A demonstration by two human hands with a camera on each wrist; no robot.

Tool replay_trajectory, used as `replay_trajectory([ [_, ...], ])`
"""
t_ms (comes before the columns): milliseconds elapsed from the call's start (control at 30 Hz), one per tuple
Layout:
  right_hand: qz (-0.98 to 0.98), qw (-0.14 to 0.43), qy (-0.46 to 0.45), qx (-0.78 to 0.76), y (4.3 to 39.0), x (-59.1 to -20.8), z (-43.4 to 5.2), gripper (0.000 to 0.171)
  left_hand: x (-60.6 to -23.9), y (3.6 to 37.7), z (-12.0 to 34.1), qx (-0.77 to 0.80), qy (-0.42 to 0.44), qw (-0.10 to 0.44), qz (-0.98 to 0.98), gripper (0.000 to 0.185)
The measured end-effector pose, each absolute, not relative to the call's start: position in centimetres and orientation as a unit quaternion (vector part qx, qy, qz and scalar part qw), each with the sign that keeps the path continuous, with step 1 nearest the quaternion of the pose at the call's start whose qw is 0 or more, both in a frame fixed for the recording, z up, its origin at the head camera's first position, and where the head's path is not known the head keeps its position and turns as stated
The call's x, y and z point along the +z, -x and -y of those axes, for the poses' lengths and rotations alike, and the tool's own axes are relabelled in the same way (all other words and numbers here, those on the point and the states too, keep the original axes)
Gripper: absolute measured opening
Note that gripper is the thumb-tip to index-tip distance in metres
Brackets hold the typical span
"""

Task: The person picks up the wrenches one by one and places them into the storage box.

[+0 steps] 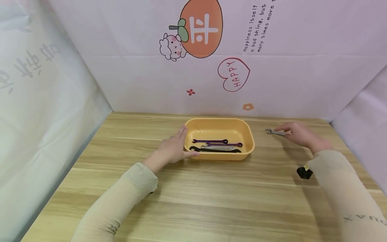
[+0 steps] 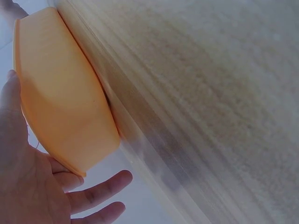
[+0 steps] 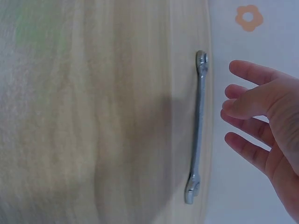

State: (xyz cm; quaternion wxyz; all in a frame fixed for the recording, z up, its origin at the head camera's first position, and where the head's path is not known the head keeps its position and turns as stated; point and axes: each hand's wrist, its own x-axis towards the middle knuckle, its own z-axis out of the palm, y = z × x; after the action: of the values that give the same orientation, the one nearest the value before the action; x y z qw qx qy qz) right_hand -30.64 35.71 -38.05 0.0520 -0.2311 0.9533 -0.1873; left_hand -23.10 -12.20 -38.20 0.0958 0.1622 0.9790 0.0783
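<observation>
Nearest on the wooden table (image 1: 193,201), the left hand (image 1: 173,149) lies flat against the left wall of the orange tray (image 1: 248,134), fingers (image 2: 100,189) straight and relaxed, thumb along the near rim, steadying it rather than gripping. Just beyond those fingers, inside the tray, lie a black wrench (image 1: 216,150), a silver one (image 1: 218,147) and two purple ones (image 1: 223,143). Farther off, the right hand (image 1: 297,133) hovers with its fingers (image 3: 250,72) spread wide and holding nothing; a small silver wrench (image 3: 198,128) lies on the table just under the fingertips, well apart from the tray and near the back wall. The step in hand looks like reaching for this last loose wrench. The next move likely calls for lowering the fingers and pinching its thin shank off the table.
</observation>
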Motion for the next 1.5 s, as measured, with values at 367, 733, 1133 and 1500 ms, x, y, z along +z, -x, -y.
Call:
replay_trajectory([
  [367, -0.957, 0.04, 0.229, -0.171, 31.2, -39.5, -36.1, 0.046, -38.1, 23.1, 12.2, 0.069, -0.164, 0.1, -0.979, 0.121],
  [733, -0.961, 0.048, 0.213, -0.172, 31.6, -40.2, -36.6, 0.049, -38.0, 23.1, 12.2, 0.067, -0.16, 0.104, -0.979, 0.12],
  [1133, -0.966, 0.064, 0.182, -0.171, 31.9, -40.6, -36.5, 0.049, -38.2, 23.2, 12.3, 0.075, -0.158, 0.109, -0.979, 0.12],
  [1500, -0.968, 0.067, 0.185, -0.153, 32.3, -40.6, -36.2, 0.047, -38.0, 23.2, 12.2, 0.077, -0.16, 0.109, -0.978, 0.121],
])
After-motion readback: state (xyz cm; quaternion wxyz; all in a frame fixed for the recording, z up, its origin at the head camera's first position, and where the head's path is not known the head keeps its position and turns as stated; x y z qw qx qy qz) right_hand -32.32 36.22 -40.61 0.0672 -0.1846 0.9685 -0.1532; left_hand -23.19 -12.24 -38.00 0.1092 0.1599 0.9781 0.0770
